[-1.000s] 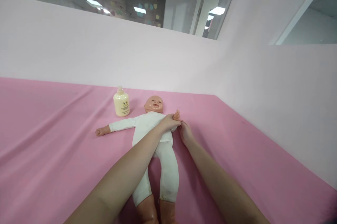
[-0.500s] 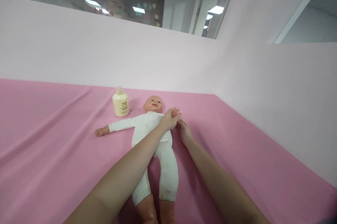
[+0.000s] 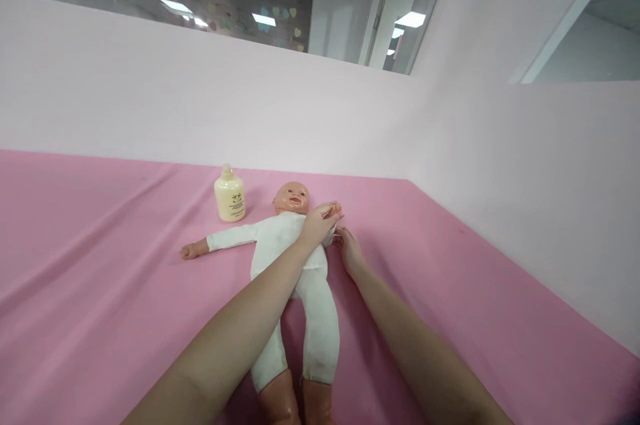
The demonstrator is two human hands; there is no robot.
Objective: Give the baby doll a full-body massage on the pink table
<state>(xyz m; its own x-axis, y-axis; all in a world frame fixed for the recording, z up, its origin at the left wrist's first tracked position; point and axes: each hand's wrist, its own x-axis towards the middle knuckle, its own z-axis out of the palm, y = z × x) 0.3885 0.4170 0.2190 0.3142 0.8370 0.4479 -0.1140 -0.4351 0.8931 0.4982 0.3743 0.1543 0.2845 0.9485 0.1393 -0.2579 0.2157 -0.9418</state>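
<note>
A baby doll (image 3: pixel 273 238) in a white cloth body lies on its back, its head away from me and its legs toward me. My left hand (image 3: pixel 318 224) reaches across its chest and is closed around the doll's forearm near its small hand (image 3: pixel 337 207), which is raised on the right side. Just below, the curled fingers of my right hand (image 3: pixel 350 249) grip the white sleeve of the same arm; my left hand partly hides this hold. The doll's other arm (image 3: pixel 233 236) stretches out to the left on the pink cover.
A cream-coloured pump bottle (image 3: pixel 230 197) stands left of the doll's head. Pink sheeting (image 3: pixel 100 265) with a few creases covers the surface. White walls (image 3: pixel 200 98) rise behind and at the right, with glass panes above them.
My left hand has shifted slightly and the doll's raised hand has tilted a little to the right in its hold. My right hand has hardly moved.
</note>
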